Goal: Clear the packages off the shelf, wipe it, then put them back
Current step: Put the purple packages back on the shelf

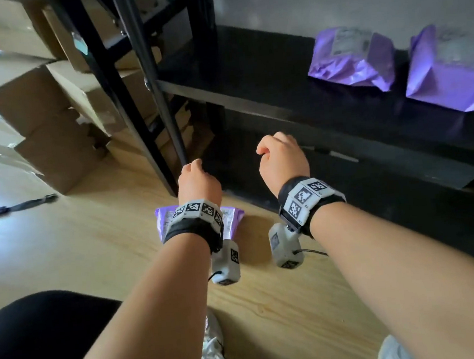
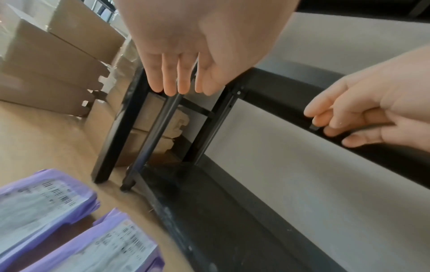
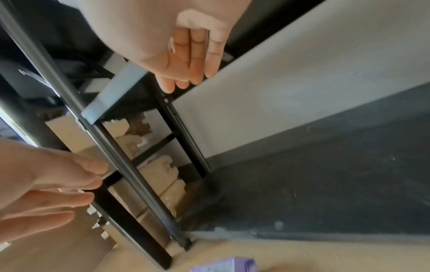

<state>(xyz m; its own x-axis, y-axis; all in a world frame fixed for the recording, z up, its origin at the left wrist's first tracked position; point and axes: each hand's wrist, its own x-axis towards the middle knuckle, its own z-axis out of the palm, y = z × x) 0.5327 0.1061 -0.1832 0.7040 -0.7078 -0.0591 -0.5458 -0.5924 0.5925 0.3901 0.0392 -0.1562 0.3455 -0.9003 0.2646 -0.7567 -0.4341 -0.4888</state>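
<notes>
Two purple mailer packages with white labels lie on the black shelf (image 1: pixel 248 71) at the right: one (image 1: pixel 351 58) and a larger one (image 1: pixel 451 72). Two more purple packages (image 2: pixel 39 202) (image 2: pixel 100 244) lie on the wooden floor, partly hidden under my left wrist in the head view (image 1: pixel 233 217). My left hand (image 1: pixel 198 177) hangs in front of the shelf's left post, its fingers (image 2: pixel 179 77) straight and empty. My right hand (image 1: pixel 281 157) hovers below the shelf's front edge with its fingers (image 3: pixel 193 64) relaxed, holding nothing. The shelf's left half is bare.
Several cardboard boxes (image 1: pixel 44 116) are stacked on the floor left of the black shelf posts (image 1: pixel 146 86). A dusty lower shelf board (image 2: pixel 232 220) sits near the floor. A dark strap (image 1: pixel 15 208) lies on the floor at far left. My knee (image 1: pixel 43 342) is at bottom left.
</notes>
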